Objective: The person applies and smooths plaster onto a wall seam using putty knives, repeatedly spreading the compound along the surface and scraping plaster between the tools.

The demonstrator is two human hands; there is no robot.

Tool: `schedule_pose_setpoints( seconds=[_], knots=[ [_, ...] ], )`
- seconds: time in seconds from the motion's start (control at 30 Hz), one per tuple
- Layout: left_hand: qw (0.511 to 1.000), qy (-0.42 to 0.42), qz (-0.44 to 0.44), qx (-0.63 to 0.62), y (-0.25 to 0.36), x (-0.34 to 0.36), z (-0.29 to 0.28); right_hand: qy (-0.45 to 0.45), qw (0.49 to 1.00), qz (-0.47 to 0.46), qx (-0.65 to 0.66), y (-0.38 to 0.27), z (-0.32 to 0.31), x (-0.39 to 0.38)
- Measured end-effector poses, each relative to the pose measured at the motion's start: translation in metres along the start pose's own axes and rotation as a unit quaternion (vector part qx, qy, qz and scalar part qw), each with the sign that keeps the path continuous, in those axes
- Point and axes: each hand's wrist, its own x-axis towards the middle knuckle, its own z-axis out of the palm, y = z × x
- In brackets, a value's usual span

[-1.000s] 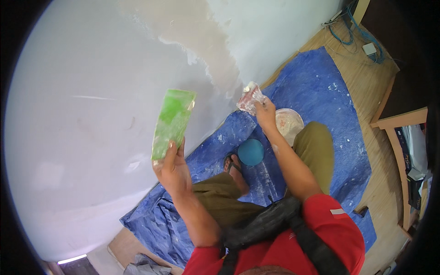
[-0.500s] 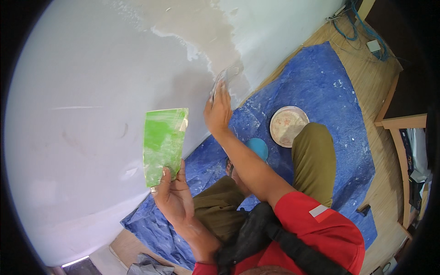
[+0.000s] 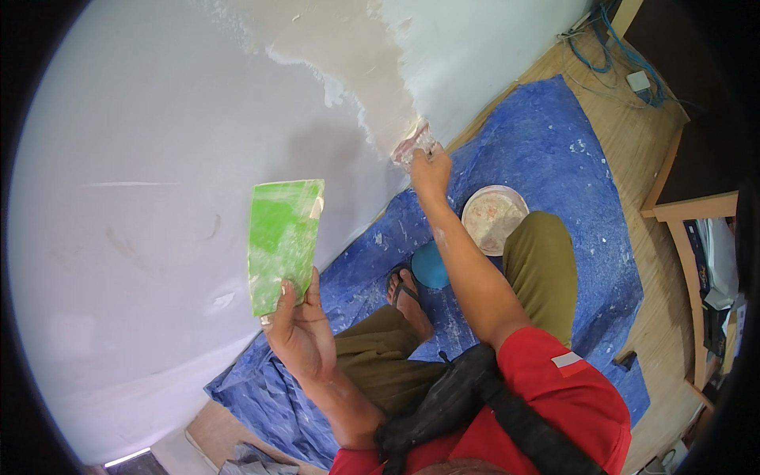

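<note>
My left hand [image 3: 305,328] grips a thin green rectangular board [image 3: 281,237] by its lower end, thumb on the near face. Whitish putty smears the board's face and edges. My right hand [image 3: 430,174] is closed round a putty knife [image 3: 412,144], whose wide blade is coated with pale filler. The blade is at the wall's lower part, by the bottom of a beige filler patch [image 3: 356,55]; whether it touches the wall I cannot tell. My right fingers partly hide the tool's handle.
A blue tarp [image 3: 546,142] with white specks covers the wooden floor. On it stand a round tub [image 3: 495,222] with filler residue and a blue round object [image 3: 429,265] beside my sandalled foot. Cables [image 3: 609,63] lie far right; wooden furniture [image 3: 701,207] stands at the right.
My right hand has moved right along the wall's base, and the putty knife has turned, now showing its filler-coated blade. The green board has barely shifted.
</note>
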Motion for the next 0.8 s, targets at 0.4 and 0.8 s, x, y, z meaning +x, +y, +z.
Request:
schedule_pose_setpoints(
  seconds=[0.4,0.8],
  knots=[
    [1.000,0.000,0.009,0.003,0.000,-0.001,0.008,-0.033,0.982,-0.184,0.002,-0.040,-0.004,-0.042],
    [1.000,0.019,-0.011,-0.011,-0.001,-0.005,0.008,-0.186,0.897,-0.348,-0.200,0.042,-0.009,-0.106]
  ],
)
